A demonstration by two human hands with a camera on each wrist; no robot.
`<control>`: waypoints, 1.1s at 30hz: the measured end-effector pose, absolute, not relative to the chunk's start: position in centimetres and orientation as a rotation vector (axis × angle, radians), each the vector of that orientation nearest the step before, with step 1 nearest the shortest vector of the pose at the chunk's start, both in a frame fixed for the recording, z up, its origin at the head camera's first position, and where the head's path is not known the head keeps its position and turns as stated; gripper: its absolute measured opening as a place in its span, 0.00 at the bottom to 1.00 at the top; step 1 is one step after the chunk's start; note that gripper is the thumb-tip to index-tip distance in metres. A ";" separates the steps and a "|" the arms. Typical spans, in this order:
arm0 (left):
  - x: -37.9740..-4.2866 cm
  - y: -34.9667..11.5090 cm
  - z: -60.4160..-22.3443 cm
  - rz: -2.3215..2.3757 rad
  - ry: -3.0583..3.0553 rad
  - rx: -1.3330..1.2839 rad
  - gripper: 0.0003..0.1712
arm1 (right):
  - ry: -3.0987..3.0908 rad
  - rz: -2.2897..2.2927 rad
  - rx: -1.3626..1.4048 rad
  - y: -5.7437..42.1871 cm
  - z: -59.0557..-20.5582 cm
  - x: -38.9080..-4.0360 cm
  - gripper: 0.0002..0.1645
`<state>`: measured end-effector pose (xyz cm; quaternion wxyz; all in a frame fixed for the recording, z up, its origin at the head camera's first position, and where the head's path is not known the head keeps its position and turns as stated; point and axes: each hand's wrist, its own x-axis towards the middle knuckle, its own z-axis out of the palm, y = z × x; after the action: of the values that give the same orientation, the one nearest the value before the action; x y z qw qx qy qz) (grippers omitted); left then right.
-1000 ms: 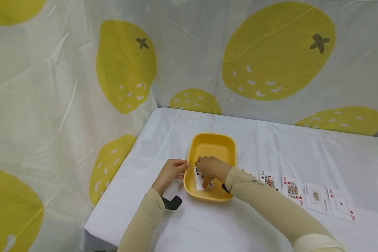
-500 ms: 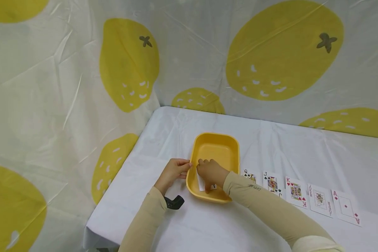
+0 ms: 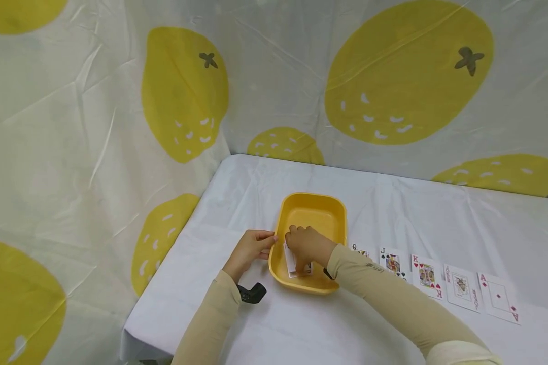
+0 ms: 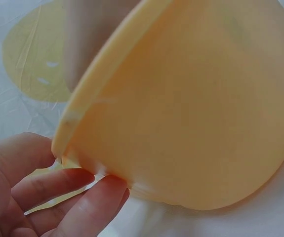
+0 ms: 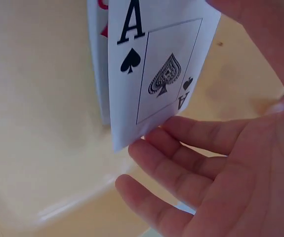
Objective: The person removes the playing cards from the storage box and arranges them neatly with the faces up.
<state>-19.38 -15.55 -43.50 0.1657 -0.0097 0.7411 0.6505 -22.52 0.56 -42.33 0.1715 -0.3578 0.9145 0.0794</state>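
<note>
My left hand (image 3: 248, 251) grips the left rim of a deep yellow plastic tray (image 3: 312, 199), its thumb and fingers on the wall in the left wrist view. My right hand (image 3: 308, 246) is inside the tray. It holds an ace of spades playing card (image 5: 164, 79) between thumb and fingertips, face up. Behind this ace lies another card (image 5: 98, 64) with a red mark, mostly hidden. In the head view, the right hand covers much of the cards (image 3: 290, 262), which lie near the tray's left wall.
To the tray's right, a row of face-up cards lies on the white tablecloth: a partly covered queen (image 3: 360, 249), a jack of spades (image 3: 392, 262), a king of hearts (image 3: 425, 276), a joker (image 3: 461, 288) and an ace of diamonds (image 3: 499, 296). Lemon-print curtains (image 3: 274, 76) hang behind.
My right hand stays in the tray, shifting slightly over the cards. The ace, more visible a second ago, is now mostly covered in the head view. My left hand keeps hold of the rim.
</note>
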 end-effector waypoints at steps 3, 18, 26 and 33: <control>-19.7 -15.7 -44.3 1.852 2.118 -0.045 0.17 | 2.594 0.184 -0.994 1.0 -41.5 -22.9 0.45; -20.0 -15.7 -44.7 1.843 2.108 -0.048 0.19 | 2.638 0.036 -0.895 6.9 -36.7 -23.3 0.49; -20.7 -15.8 -46.3 1.846 2.113 -0.080 0.18 | 2.672 -0.033 -0.773 12.6 -36.9 -22.9 0.53; -20.6 -15.7 -46.2 1.816 2.146 -0.115 0.17 | 2.744 -0.103 -0.716 18.9 -37.8 -21.6 0.52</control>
<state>-20.64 -15.73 -46.20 0.1633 -0.0403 0.7526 0.6367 -21.55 18.92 -37.78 0.1512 -0.2493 0.9559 -0.0360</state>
